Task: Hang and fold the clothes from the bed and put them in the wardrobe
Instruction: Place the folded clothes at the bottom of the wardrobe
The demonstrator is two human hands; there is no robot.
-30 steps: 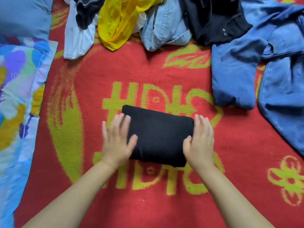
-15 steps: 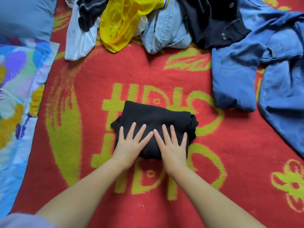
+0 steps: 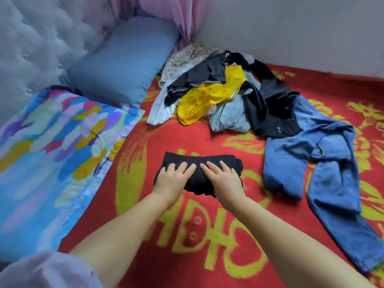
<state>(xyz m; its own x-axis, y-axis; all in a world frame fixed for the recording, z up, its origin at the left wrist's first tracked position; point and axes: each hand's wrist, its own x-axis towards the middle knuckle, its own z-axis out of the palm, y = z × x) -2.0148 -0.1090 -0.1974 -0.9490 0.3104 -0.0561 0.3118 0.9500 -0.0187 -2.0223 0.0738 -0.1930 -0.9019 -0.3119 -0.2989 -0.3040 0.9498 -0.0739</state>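
Note:
A folded black garment (image 3: pixel 199 161) lies on the red bed cover (image 3: pixel 145 204) in the middle of the view. My left hand (image 3: pixel 172 179) rests flat on its left half with the fingers spread. My right hand (image 3: pixel 224 179) presses flat on its right half, fingers straight. Behind it sits a heap of unfolded clothes: a yellow top (image 3: pixel 209 96), a dark grey garment (image 3: pixel 199 80), a light denim piece (image 3: pixel 228 115), a black shirt with snaps (image 3: pixel 270 113) and a white garment (image 3: pixel 160 111). Blue jeans (image 3: pixel 324 163) sprawl to the right.
A colourful patterned pillow (image 3: pixel 52 152) lies at the left, a blue pillow (image 3: pixel 124 61) behind it against a tufted grey headboard (image 3: pixel 41 38). A grey wall (image 3: pixel 291 28) and pink curtain (image 3: pixel 166 9) close the far side.
Both hands moved from the garment's outer edges onto its top and folded it narrower. The view has tilted up, showing the pillows, headboard and wall.

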